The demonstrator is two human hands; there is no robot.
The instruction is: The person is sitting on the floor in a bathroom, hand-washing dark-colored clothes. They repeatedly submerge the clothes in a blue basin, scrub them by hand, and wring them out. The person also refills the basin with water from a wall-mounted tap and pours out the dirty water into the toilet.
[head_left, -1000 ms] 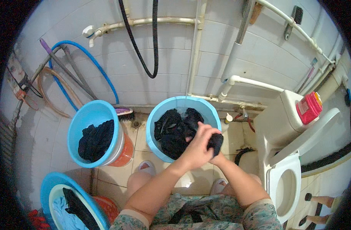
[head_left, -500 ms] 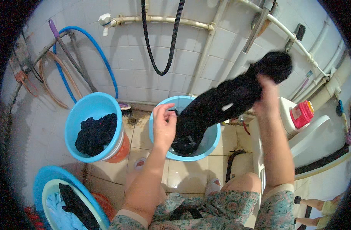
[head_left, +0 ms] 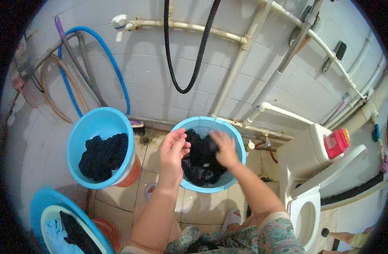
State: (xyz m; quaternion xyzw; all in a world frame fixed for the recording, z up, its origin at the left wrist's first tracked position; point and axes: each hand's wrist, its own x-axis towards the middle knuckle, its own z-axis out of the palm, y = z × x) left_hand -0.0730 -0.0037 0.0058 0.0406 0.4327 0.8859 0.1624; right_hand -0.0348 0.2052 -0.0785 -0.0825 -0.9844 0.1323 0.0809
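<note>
Black clothing (head_left: 197, 156) lies bunched in the light blue basin (head_left: 240, 154) on the floor in front of me, with wet glints on it. My right hand (head_left: 224, 148) is over the basin's right side, at the cloth, its fingers apart and slightly blurred. At the left rim is my left hand (head_left: 173, 146), fingers loosely bent and apart, with nothing visible in them. To the left, another black garment (head_left: 104, 156) sits in a blue tub (head_left: 75, 131).
At lower left, a pale green basin (head_left: 47, 220) holds light blue and black clothes. A toilet (head_left: 302, 180) stands on the right, with a red container (head_left: 336, 144) on its tank. A black hose (head_left: 182, 86) hangs ahead; a brush (head_left: 137, 126) lies by the wall.
The black garment that my right hand held up to the right has come down into the basin. That hand moved down and left with it; the view has shifted slightly.
</note>
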